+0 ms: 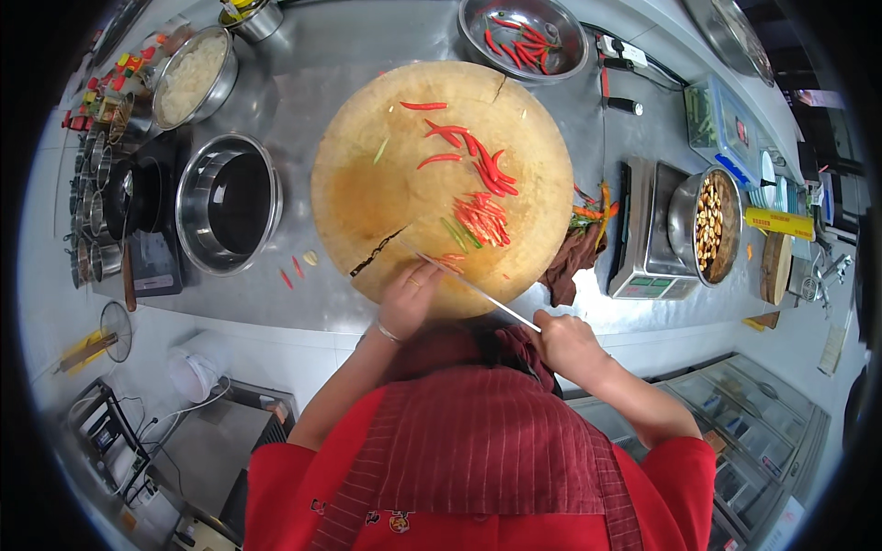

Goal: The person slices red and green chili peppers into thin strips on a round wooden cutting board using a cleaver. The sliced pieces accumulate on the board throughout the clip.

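My right hand [570,342] is wrapped round the handle of a kitchen knife [487,297], whose thin blade runs up and left over the near part of the round wooden chopping board [358,138]. Beside the blade, my left hand [411,297] has its fingers bent together, pressing on a red chili pepper [448,264] against the board; the fingertips partly hide it. Just beyond lies a pile of sliced red chili [481,220], with green strips [461,231] along its left side. Several whole red chilies [469,147] are scattered farther up the board.
A steel bowl of red chilies [524,41] stands behind the board. Left are a steel basin [186,211] and a bowl of pale shreds [191,81]. At right, a brown cloth [571,266] touches the board, near a scale [629,275] and a steel bowl [680,220] of brown pieces.
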`<state>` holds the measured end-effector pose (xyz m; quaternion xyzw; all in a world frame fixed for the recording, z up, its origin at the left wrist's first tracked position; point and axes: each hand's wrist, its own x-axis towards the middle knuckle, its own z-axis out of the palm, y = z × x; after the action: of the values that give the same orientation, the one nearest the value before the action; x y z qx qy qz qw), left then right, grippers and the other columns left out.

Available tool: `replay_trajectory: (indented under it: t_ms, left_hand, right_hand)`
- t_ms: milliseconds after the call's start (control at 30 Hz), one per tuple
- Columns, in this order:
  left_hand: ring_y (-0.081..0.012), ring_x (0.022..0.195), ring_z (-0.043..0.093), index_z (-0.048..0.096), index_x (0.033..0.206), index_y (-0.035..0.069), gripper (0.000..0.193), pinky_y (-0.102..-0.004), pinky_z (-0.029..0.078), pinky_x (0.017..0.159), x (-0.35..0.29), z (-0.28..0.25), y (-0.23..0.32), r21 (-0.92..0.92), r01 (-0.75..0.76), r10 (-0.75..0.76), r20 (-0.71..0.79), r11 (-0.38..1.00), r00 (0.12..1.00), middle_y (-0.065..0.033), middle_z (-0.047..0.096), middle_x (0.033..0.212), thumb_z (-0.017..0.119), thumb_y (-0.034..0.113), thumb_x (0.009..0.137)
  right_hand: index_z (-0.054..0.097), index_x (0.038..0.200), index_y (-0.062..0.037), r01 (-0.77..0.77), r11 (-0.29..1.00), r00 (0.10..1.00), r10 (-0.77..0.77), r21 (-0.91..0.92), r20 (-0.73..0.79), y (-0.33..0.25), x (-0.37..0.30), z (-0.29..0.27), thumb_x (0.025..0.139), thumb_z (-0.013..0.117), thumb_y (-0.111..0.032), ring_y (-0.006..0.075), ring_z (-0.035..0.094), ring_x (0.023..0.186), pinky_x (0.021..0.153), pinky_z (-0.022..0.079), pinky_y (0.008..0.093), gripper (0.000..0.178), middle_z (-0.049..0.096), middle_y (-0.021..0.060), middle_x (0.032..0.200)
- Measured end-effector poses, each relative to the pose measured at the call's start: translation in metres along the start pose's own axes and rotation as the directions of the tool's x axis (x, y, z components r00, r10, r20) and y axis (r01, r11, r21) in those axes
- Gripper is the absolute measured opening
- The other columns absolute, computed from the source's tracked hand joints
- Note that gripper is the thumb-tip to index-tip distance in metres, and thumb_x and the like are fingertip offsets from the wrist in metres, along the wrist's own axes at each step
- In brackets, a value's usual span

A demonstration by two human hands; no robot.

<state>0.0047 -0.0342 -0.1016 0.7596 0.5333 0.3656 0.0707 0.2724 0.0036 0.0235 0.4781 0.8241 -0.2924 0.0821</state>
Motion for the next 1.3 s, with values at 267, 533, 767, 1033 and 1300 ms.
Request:
replay_trajectory:
  t_ms: [267,533,767,1033,1300]
  left_hand:
    - [-0.0282,0.093,0.064,0.068,0.101,-0.002,0.025,-0.0374,0.053,0.084,0.007,-0.001,-0.005,-0.025,0.015,-0.015,-0.003,1.000,1.000,-0.0121,0.066,0.103,0.064,0.000,0.077]
    - [-0.0287,0.091,0.059,0.067,0.098,0.006,0.017,-0.0383,0.050,0.078,0.139,-0.002,-0.074,0.106,0.068,-0.066,-0.023,0.992,0.998,-0.0095,0.063,0.093,0.064,0.009,0.082]
    - [-0.0307,0.091,0.058,0.062,0.090,0.005,0.007,-0.0408,0.049,0.079,0.132,0.000,-0.105,0.078,0.289,-0.298,0.159,0.954,0.941,-0.0119,0.059,0.091,0.060,0.009,0.084]
    - [-0.0299,0.091,0.061,0.065,0.097,0.002,0.020,-0.0379,0.051,0.078,0.032,-0.010,-0.005,0.066,0.162,-0.168,0.097,0.985,0.981,-0.0123,0.061,0.098,0.067,-0.001,0.077]
    - [-0.0305,0.092,0.062,0.065,0.099,-0.002,0.026,-0.0381,0.052,0.080,0.013,0.000,0.001,0.022,0.116,-0.115,-0.015,0.993,0.993,-0.0150,0.063,0.102,0.058,0.004,0.074]
  right_hand:
    - [0.059,0.077,-0.0034,-0.027,0.989,0.993,0.044,0.147,-0.111,0.018,-0.003,0.031,0.092,0.062,-0.029,0.0433,0.059,0.055,0.050,0.048,0.0501,0.030,0.056,0.0231,0.056]
    - [0.062,0.081,-0.0047,-0.054,0.996,0.998,0.054,0.076,0.011,0.014,-0.035,0.020,0.093,0.059,-0.034,0.0420,0.061,0.058,0.053,0.049,0.0507,0.032,0.060,0.0220,0.061]
    - [0.064,0.078,-0.0015,-0.080,0.992,0.996,0.083,0.093,-0.026,0.022,-0.004,-0.013,0.093,0.059,-0.030,0.0417,0.062,0.062,0.058,0.050,0.0495,0.033,0.061,0.0228,0.063]
    - [0.061,0.081,-0.0012,-0.090,0.985,0.994,0.097,0.148,-0.042,0.022,0.005,-0.011,0.093,0.059,-0.028,0.0424,0.061,0.061,0.057,0.049,0.0502,0.030,0.059,0.0229,0.060]
    - [0.059,0.077,-0.0030,0.006,1.000,0.996,-0.006,-0.002,-0.089,0.020,-0.006,0.001,0.092,0.060,-0.029,0.0397,0.061,0.054,0.051,0.049,0.0480,0.030,0.058,0.0204,0.056]
